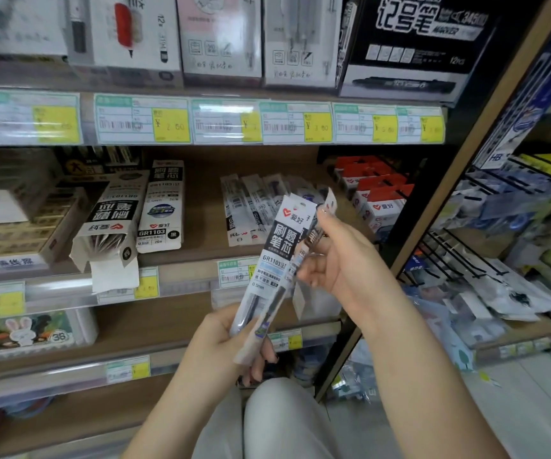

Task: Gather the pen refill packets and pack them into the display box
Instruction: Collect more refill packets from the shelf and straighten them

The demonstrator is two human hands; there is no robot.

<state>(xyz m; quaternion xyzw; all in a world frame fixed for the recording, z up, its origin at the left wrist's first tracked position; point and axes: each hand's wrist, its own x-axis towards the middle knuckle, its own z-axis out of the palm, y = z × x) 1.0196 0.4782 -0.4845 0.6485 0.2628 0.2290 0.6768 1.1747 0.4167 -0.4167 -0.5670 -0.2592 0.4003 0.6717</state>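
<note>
Both my hands hold a small bundle of pen refill packets (275,260) in front of the shelf, tilted with its top toward the upper right. My left hand (224,342) grips the bundle's lower end. My right hand (337,256) pinches the upper part from the right side. The display box (108,223), black and white with its front flap hanging open, lies on the middle shelf to the left. A second similar box (163,207) lies beside it. More loose refill packets (254,207) lie in a pile on the same shelf behind the bundle.
Red-topped packs (380,193) stand at the shelf's right end. Marker and pen boxes (413,44) fill the upper shelf. Price labels (175,122) line the shelf edges. A wire rack (486,246) with hanging goods stands to the right. My knee (277,415) is below.
</note>
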